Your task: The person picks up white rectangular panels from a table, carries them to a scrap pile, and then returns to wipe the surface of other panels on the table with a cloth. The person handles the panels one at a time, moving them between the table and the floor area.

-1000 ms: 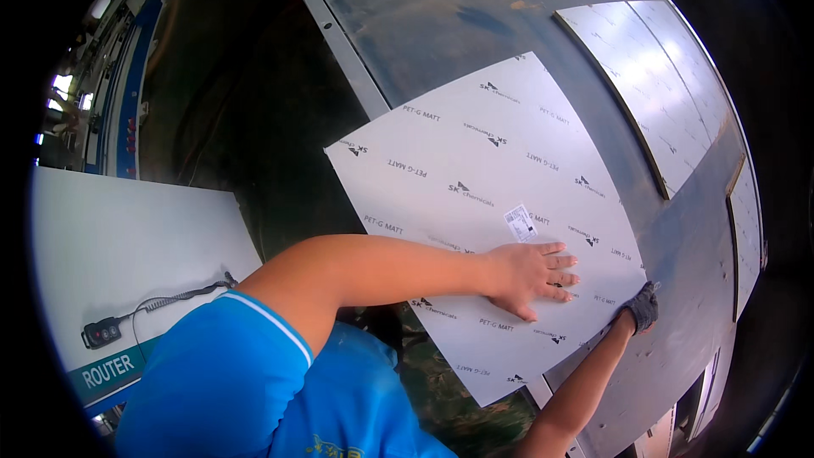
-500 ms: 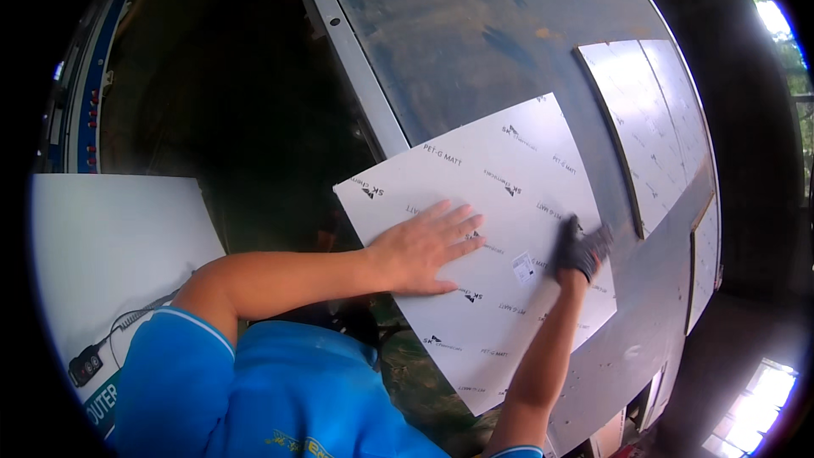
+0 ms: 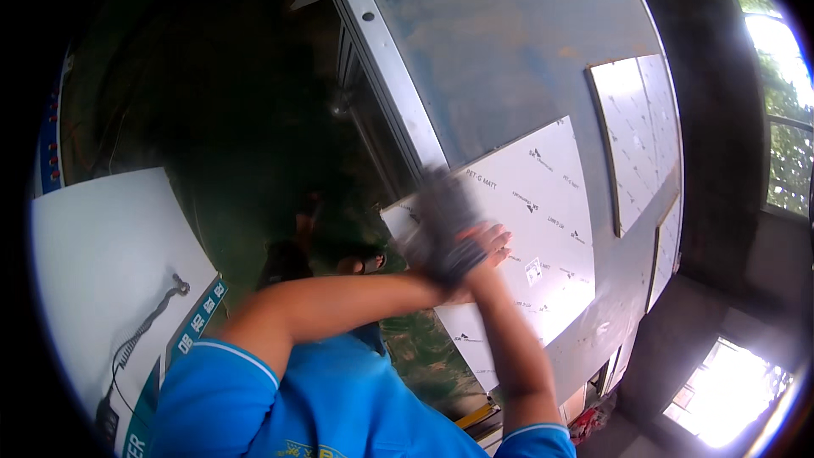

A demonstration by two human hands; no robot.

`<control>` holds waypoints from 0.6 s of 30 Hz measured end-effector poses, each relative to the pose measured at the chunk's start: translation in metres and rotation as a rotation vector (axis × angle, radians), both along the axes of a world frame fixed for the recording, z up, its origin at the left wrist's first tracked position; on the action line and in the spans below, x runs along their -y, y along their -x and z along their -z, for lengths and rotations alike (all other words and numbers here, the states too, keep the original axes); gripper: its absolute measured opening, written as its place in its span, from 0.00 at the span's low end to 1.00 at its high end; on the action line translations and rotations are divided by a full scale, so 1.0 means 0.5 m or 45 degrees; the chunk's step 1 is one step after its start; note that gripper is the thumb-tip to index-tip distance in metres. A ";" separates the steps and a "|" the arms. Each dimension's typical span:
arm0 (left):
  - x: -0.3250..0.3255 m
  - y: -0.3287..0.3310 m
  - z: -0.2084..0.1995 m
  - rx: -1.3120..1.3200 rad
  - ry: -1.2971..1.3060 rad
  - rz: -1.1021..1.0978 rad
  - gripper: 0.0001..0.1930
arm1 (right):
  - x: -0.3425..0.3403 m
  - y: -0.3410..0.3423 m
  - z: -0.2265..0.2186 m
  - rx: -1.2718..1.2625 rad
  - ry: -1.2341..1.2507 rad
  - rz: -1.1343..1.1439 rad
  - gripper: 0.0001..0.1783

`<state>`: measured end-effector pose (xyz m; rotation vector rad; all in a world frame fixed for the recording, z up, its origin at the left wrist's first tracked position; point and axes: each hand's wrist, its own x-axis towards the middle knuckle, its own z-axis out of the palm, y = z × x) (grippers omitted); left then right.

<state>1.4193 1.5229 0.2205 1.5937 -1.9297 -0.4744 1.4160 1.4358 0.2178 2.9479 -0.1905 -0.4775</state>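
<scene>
A white panel [image 3: 543,203] in printed protective film lies flat on the large grey table, with a small white label [image 3: 533,271] stuck on it. My bare left hand [image 3: 495,242] is over the panel's left part, fingers stretched out and partly covered by the other hand. My right hand [image 3: 447,219], in a dark glove, crosses over my left hand near the panel's left edge. Motion smears its fingers, so I cannot see whether they hold anything.
More film-covered panels [image 3: 634,140] lie further right on the table. The table's metal edge rail [image 3: 386,59] runs along its left side. At the left stands a white machine cover [image 3: 110,237] with a coiled cable [image 3: 140,339] on it. Bright windows [image 3: 729,390] are at the right.
My gloved right hand has swept left from the panel's right part, across my left hand. My left hand stays at the panel's left part. The view has shifted slightly.
</scene>
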 end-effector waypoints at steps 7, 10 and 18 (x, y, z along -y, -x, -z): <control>-0.036 -0.057 -0.019 -0.296 0.077 -0.007 0.40 | 0.007 -0.030 -0.202 0.293 -1.086 0.661 0.42; -0.059 -0.092 -0.042 0.329 0.004 0.171 0.42 | 0.118 -0.032 -0.201 0.659 -0.704 0.809 0.37; -0.433 -0.404 -0.044 -0.247 0.302 0.440 0.09 | -0.268 -0.091 -0.245 -0.289 -1.149 0.306 0.38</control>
